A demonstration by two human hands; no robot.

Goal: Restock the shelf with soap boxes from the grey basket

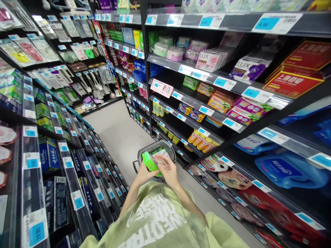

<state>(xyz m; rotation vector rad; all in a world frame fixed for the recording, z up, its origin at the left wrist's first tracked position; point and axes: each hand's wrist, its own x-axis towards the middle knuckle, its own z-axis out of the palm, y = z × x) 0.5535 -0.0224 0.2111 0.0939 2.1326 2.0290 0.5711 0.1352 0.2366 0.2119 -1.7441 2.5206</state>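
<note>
Pale floor [111, 120] between dark, stocked shelves [238, 88].

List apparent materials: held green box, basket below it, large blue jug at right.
Green box: likely coated paperboard, slightly glossy; flat printed faces, crisp folded-looking edges.
Basket: probably grey molded plastic, looks mostly matte; rows of perforations in the wall.
Blue jug: likely molded plastic, smooth with a soft sheen; rounded, one-piece-looking body. Exact polymer can't be told.

Gray basket [169, 148]; green-and-white packaged goods [162, 152] inside, partly hidden.
</note>
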